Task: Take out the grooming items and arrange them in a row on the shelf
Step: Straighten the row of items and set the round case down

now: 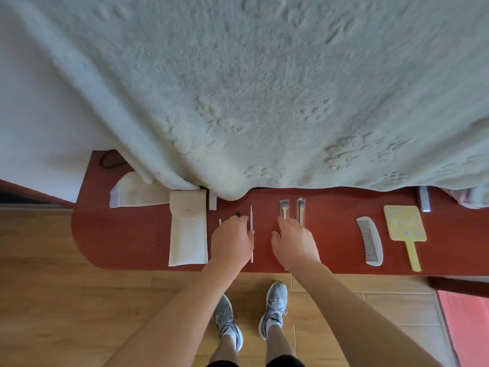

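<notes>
The shelf (pixel 132 234) is smooth, faintly glossy wood. The pouch (pixel 188 234) at 7 o'clock is matt cloth, the comb (pixel 370 241) at 4 o'clock smooth plastic. The blanket (pixel 264 88) at 12 o'clock is fuzzy, embossed.

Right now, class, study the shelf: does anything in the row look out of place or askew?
The spacing is uneven: a wide bare stretch of shelf separates the two brushes from the comb, while other neighbours sit close together.
</notes>
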`<state>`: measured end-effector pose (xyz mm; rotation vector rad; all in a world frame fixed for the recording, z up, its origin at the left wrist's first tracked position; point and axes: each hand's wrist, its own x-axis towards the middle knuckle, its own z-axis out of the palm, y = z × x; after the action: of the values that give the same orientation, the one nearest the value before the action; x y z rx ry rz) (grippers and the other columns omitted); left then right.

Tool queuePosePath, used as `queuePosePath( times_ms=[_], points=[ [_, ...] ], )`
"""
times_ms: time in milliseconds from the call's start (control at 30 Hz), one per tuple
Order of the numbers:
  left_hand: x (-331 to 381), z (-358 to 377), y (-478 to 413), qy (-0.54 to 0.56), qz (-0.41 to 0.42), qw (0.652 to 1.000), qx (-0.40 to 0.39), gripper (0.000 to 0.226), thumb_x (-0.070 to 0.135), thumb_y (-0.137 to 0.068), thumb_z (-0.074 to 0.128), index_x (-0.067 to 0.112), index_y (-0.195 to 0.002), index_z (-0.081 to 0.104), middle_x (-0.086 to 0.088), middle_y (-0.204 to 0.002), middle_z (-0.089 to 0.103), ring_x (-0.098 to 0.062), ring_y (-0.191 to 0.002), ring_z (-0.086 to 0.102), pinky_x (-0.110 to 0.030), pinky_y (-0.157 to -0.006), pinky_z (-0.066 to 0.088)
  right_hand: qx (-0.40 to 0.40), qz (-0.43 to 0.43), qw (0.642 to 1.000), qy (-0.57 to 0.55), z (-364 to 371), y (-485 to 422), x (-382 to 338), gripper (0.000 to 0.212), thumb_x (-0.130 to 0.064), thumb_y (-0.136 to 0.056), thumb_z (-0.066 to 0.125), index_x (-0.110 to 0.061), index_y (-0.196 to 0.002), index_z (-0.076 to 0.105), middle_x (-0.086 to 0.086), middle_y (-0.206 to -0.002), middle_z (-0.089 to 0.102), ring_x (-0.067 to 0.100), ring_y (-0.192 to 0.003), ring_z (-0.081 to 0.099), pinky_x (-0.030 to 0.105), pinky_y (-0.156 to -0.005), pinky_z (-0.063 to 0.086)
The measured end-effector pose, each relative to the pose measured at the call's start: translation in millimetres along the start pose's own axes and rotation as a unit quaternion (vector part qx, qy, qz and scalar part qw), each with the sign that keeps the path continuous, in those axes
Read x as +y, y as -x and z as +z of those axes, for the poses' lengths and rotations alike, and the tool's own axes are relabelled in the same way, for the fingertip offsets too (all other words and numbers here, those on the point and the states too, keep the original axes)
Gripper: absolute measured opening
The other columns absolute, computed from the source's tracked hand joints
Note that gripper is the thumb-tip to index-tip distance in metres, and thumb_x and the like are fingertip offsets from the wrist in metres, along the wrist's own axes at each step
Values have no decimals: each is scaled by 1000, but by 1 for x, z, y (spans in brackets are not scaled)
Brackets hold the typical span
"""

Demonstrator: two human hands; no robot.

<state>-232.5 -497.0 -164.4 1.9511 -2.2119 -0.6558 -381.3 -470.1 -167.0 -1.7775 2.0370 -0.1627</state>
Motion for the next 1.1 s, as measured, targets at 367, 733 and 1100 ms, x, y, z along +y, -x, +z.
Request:
queuePosePath(
  times_ms=[367, 733, 1100],
  points=[
    [-35, 0, 10, 4, -13, 1000, -23, 35, 37, -98, 56, 19, -127, 64, 2, -106, 73, -17, -99, 69, -27, -85, 52, -41, 0, 999, 1, 27, -2, -40, 21, -28, -98, 45, -16, -110, 58, 0, -93, 60, 15, -75, 59, 21, -65, 49],
    [-38, 5, 4, 33, -2, 999, -35, 32, 37, -97, 57, 20, -123, 66, 1, -102, 75, -20, -90, 71, -30, -79, 56, -47, 11, 999, 1, 38, -6, -46, 12, -20, -93, 47, -13, -91, 57, 2, -78, 56, 21, -64, 52, 29, -57, 43],
    [-28, 9, -2, 42, 11, 998, -45, 29, 35, -94, 60, 18, -117, 67, 0, -89, 74, -22, -81, 71, -38, -74, 58, -47, 46, 998, -2, 26, -7, -36, 10, -17, -91, 46, -12, -86, 53, 0, -75, 50, 20, -62, 46, 26, -54, 32]
  ],
)
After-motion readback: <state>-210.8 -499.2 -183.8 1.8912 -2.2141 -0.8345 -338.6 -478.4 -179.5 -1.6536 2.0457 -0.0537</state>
